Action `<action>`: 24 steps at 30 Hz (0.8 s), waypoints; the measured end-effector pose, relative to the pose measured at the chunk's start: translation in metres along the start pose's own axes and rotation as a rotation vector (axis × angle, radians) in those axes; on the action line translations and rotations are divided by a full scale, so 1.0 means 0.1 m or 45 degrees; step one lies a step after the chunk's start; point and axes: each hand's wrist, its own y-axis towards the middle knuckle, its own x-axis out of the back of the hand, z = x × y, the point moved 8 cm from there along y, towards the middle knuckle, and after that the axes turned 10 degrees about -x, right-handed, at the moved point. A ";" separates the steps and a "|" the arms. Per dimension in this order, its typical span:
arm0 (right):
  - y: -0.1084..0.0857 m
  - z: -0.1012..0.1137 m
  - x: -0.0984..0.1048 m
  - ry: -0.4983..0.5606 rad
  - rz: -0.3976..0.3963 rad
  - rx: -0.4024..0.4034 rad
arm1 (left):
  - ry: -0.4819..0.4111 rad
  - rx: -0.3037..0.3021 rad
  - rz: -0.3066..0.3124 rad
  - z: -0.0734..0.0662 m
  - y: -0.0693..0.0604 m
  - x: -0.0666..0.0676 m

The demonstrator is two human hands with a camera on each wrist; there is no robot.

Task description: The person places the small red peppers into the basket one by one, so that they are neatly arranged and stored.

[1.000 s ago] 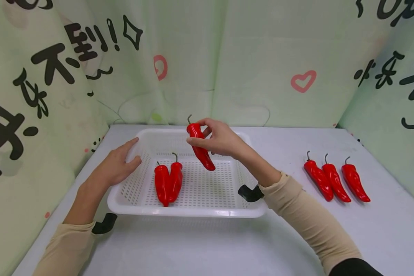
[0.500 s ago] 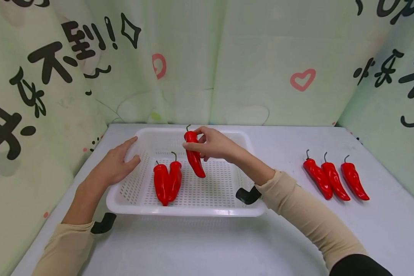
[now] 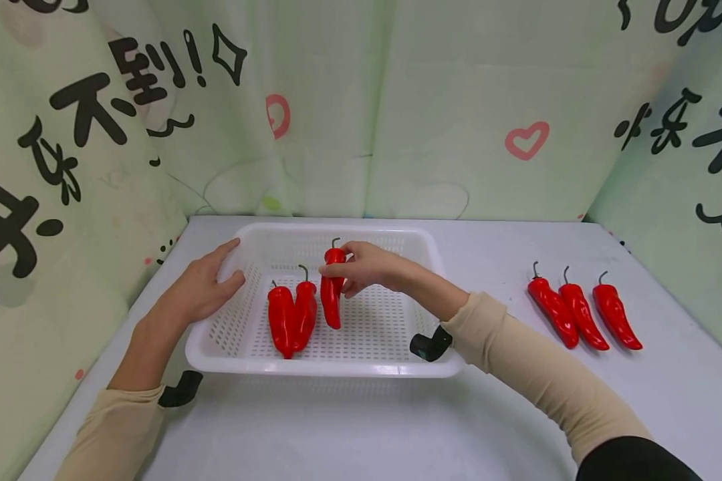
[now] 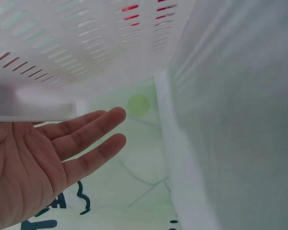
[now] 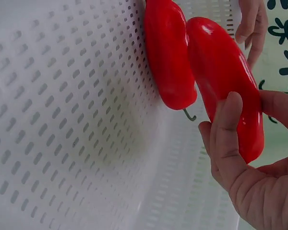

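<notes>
My right hand [image 3: 367,268] pinches a red pepper [image 3: 331,294] near its stem end, tip pointing down, inside the white perforated basket [image 3: 325,368]. In the right wrist view, fingers and thumb of the right hand [image 5: 259,177] lie around the held pepper [image 5: 230,72], beside another pepper [image 5: 169,57]. Two red peppers [image 3: 282,321] [image 3: 305,314] lie side by side in the basket, left of the held one. My left hand [image 3: 201,290] rests at the basket's left rim with fingers extended; in the left wrist view the hand [image 4: 53,163] shows palm and straight fingers beside the basket wall [image 4: 110,72].
Three more red peppers [image 3: 553,312] [image 3: 583,316] [image 3: 617,316] lie on the white table [image 3: 487,414] right of the basket. A pale green curtain [image 3: 433,133] with black characters and pink hearts stands behind and at both sides.
My right hand has moved lower and slightly left, bringing the held pepper down closer to the two in the basket and more upright. The left hand stays at the rim.
</notes>
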 end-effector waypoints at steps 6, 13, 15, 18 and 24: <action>0.02 -0.05 -0.06 -0.050 0.030 -0.028 | 0.004 -0.011 -0.001 0.00 0.00 0.01; 0.06 -0.11 -0.12 -0.083 0.057 -0.113 | 0.003 -0.013 0.000 0.00 0.00 0.01; 0.07 -0.13 -0.12 -0.082 0.056 -0.133 | 0.002 -0.013 -0.004 -0.01 0.00 0.01; 0.08 -0.13 -0.13 -0.081 0.069 -0.147 | 0.002 -0.010 -0.002 0.00 0.00 0.00; 0.07 -0.13 -0.17 -0.096 0.127 -0.159 | -0.002 0.003 0.005 0.00 0.00 -0.01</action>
